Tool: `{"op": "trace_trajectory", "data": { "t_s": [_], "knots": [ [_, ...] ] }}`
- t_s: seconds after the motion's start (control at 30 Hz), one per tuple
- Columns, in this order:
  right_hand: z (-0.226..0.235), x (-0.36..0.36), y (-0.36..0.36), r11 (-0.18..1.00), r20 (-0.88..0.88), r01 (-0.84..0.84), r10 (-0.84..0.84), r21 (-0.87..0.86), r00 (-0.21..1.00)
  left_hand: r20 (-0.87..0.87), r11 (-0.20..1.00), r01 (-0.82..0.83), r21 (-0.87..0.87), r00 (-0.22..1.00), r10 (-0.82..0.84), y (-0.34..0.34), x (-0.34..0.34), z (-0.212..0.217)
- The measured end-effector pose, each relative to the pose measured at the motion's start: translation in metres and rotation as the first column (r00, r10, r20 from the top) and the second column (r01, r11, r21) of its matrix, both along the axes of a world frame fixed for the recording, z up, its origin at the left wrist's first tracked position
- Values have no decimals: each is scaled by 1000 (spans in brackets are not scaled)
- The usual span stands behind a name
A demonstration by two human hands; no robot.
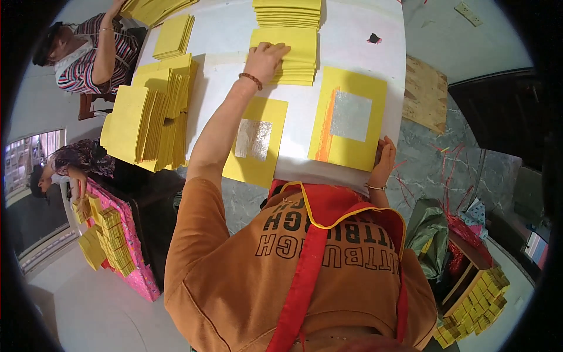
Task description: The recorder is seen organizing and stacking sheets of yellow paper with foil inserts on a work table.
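My left hand (267, 61), with a beaded bracelet at its wrist, reaches forward and lies on a fanned stack of yellow paper (296, 42). Its fingers are spread over the top sheet. My right hand (384, 159) rests at the near right corner of a yellow sheet (352, 149) with a silver square and an orange strip, its fingers partly bent along the edge. Left of that sheet, under my left forearm, lies another yellow sheet (261, 170) with a silver patch, jutting past the table's near edge.
Thick stacks of yellow paper (132, 126) stand on the white table's (220, 73) left side. A person in a striped top (88, 58) works beyond them. Another person bends over a pink-covered table (132, 246) with yellow bundles. More yellow bundles (478, 302) and a green bag (431, 234) are at my right.
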State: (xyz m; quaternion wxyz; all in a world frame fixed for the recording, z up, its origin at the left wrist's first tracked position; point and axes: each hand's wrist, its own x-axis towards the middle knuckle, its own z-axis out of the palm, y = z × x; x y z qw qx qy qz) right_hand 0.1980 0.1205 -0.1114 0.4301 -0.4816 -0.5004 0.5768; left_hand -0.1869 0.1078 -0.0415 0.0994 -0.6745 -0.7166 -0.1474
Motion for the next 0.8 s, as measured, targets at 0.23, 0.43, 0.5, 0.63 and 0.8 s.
{"op": "trace_trajectory", "data": {
  "t_s": [0.23, 0.43, 0.5, 0.63, 0.8],
  "knots": [
    [57, -37, 36, 931, 276, -23, -84, 364, 957, 167, 1000, -6, -3, 986, 7, -1, -5, -11],
    [78, -184, 92, 602, 559, -519, 140, 607, 817, 333, 989, -41, -139, 939, 86, 13, -13, -13],
    [72, -207, 109, 607, 665, -558, 64, 566, 744, 214, 873, -479, -96, 846, 488, 14, 11, 7],
    [70, -232, 123, 642, 750, -758, 557, -115, 358, 605, 721, -470, -509, 401, 688, 0, -32, -28],
    [52, -234, 143, 576, 575, -796, 720, -184, 388, 695, 704, -484, -520, 239, 678, 8, -45, -46]
  ]
}}
